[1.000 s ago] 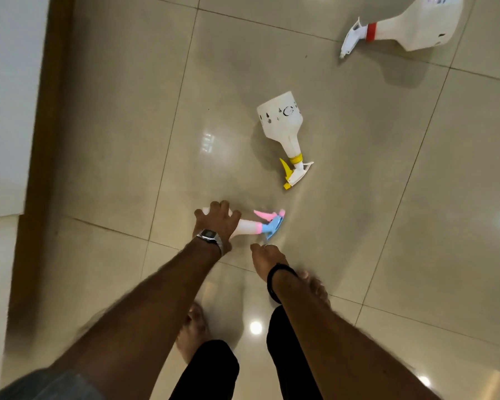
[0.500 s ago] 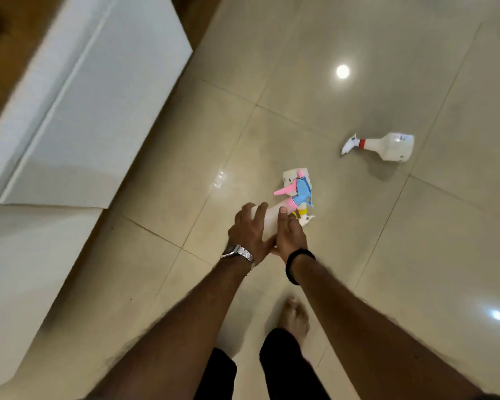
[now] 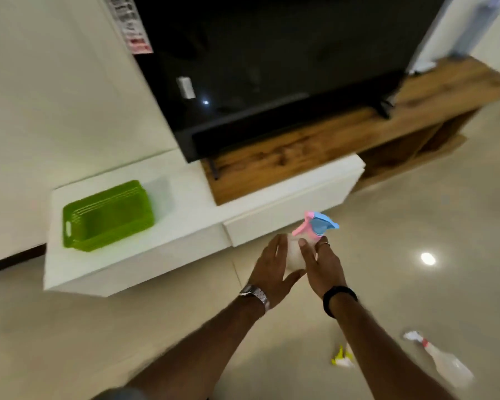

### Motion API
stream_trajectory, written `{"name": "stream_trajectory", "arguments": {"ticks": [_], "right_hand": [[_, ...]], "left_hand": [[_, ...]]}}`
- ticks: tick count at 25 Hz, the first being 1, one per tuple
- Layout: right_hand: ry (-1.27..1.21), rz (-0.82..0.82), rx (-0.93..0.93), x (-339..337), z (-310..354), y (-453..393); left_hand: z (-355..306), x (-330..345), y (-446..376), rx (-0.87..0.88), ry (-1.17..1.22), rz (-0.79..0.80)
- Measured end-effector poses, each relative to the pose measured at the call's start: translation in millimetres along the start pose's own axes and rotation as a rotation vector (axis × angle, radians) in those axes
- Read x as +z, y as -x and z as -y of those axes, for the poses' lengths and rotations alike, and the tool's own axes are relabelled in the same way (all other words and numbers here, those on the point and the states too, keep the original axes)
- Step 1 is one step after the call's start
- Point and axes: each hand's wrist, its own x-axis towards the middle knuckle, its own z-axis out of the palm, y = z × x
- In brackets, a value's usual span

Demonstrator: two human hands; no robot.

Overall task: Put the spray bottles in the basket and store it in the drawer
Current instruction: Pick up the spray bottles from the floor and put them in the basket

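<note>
Both hands hold a white spray bottle with a pink and blue nozzle (image 3: 315,228) upright in the air in front of the cabinet. My left hand (image 3: 272,269) cups its left side and my right hand (image 3: 322,265) wraps its right side. A green plastic basket (image 3: 107,216) stands empty on the low white cabinet top, to the left of my hands. On the floor at lower right lie a white bottle with a yellow nozzle (image 3: 341,357), mostly hidden by my right arm, and a white bottle with a red collar (image 3: 442,362).
The low white cabinet (image 3: 145,255) has a closed drawer front (image 3: 295,215) just beyond my hands. A black television (image 3: 272,67) stands on a wooden shelf (image 3: 329,140) behind it. Glossy tiled floor spreads around.
The pink and blue bottle went from lying on the floor under my left hand to being held up by both hands. My view swung up from the floor to the cabinet and basket.
</note>
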Motion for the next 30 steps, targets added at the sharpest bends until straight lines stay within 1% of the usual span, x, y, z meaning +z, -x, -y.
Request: {"name": "stream_trajectory", "arguments": {"ticks": [2, 4, 8, 11, 14, 18, 20, 22, 24, 26, 30], "right_hand": [[0.094, 0.080, -0.114, 35.4, 49.9, -9.4], [0.135, 0.171, -0.189, 79.9, 89.3, -13.2], [0.196, 0.371, -0.282, 203.6, 146.1, -6.9], [0.218, 0.488, -0.329, 297.5, 177.7, -2.0], [0.241, 0.530, -0.419, 380.4, 223.8, -9.9], [0.233, 0.489, -0.477, 475.1, 275.3, -49.6], [0.278, 0.493, -0.480, 507.3, 280.7, -70.0], [0.343, 0.510, -0.498, 538.8, 271.8, -87.5], [0.403, 0.541, -0.532, 563.8, 256.5, -98.9], [0.447, 0.553, -0.559, 583.7, 242.5, -106.8], [0.464, 0.524, -0.591, 609.5, 231.7, -116.4]], "left_hand": [[30.8, -48.9, 4.1, -0.058, -0.007, -0.106], [68.9, -88.3, 16.4, -0.115, -0.009, -0.179], [167.4, -151.1, 62.2, -0.279, 0.006, -0.321], [237.9, -191.4, 94.6, -0.413, 0.009, -0.384], [308.6, -240.1, 108.2, -0.537, 0.042, -0.471], [412.0, -291.2, 107.6, -0.702, 0.088, -0.542], [451.6, -299.5, 108.1, -0.784, 0.107, -0.568], [487.2, -297.0, 107.2, -0.873, 0.220, -0.548], [510.0, -289.4, 104.6, -0.924, 0.342, -0.533], [522.9, -282.7, 101.9, -0.913, 0.370, -0.531], [530.1, -276.7, 98.5, -0.859, 0.404, -0.525]]}}
